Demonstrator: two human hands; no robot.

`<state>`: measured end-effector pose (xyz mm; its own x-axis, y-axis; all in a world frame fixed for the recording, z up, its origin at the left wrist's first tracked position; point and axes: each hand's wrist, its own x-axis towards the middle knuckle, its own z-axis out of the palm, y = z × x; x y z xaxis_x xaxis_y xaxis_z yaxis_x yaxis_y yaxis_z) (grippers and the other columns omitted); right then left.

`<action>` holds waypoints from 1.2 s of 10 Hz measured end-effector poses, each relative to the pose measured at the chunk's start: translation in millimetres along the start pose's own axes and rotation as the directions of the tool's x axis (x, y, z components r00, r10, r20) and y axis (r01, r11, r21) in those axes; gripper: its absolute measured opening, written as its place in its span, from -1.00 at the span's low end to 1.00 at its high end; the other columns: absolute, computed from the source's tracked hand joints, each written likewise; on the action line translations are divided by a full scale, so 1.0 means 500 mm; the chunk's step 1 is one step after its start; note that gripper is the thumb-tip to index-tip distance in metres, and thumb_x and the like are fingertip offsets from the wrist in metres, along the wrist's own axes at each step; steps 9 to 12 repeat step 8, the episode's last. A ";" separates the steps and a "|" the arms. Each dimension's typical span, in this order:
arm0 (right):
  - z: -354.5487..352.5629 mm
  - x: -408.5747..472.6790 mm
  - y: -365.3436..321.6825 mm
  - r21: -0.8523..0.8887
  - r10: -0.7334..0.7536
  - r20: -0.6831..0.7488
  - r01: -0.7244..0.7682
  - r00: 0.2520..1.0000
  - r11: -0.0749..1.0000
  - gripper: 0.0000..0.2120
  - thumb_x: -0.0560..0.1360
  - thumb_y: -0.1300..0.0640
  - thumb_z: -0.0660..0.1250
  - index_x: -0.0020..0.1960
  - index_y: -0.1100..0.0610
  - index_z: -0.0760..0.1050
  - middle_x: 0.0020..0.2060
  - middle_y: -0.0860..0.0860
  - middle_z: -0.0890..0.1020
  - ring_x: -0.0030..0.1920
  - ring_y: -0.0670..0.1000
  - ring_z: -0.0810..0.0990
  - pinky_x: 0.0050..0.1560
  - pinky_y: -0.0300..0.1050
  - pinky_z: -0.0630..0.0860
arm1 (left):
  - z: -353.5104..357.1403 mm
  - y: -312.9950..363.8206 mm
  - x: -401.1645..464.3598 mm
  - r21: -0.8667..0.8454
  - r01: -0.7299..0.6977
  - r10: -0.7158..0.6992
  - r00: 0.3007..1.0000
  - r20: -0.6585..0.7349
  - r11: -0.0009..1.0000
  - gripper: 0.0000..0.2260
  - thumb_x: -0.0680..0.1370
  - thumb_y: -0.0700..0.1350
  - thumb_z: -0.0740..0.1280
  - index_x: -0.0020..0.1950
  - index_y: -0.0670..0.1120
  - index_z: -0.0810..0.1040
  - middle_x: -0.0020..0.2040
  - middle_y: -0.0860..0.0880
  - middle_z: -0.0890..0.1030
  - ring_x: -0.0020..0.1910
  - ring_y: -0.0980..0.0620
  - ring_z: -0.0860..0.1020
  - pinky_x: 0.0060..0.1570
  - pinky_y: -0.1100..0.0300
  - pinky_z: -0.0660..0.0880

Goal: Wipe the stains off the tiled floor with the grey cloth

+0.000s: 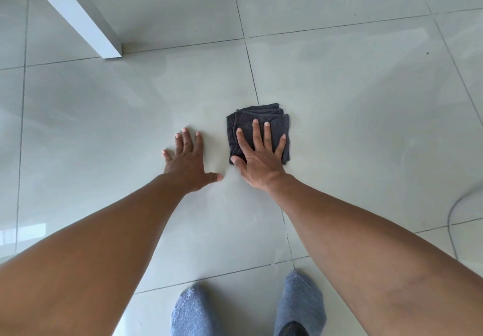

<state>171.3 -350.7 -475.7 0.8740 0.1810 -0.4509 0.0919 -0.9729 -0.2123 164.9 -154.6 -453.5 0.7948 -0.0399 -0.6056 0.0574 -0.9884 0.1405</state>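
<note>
Pressing grey cloth (257,122) under flat, spread right hand (258,159) | left hand (187,162) splayed on tiled floor (104,126) beside it

1. Right hand (257,156) covers the lower middle of the cloth (245,124).
2. White post (78,14) cut off at the top edge.
3. Socks (192,312) cut off at the bottom edge.
4. Stains too faint to tell.

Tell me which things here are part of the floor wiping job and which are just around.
Part of the job:
- folded dark grey terry cloth, flat on the floor
- right hand, pressed flat on the cloth
- left hand, braced flat on bare tile
- glossy pale grey tiled floor

Just around:
- white square furniture leg
- blue-grey socks
- thin grey cable
</note>
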 end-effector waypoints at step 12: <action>-0.157 -0.138 0.004 0.058 -0.072 -0.029 0.074 0.997 0.996 -0.33 0.65 -0.17 0.08 0.64 0.02 -0.11 0.66 0.12 -0.09 0.64 0.11 -0.21 0.57 0.35 -0.08 | -0.078 0.019 -0.058 0.112 0.009 -0.008 1.000 -0.015 0.994 -0.29 0.58 0.11 0.25 0.62 -0.10 0.01 0.64 -0.18 -0.06 0.61 -0.19 -0.05 0.47 -0.20 0.19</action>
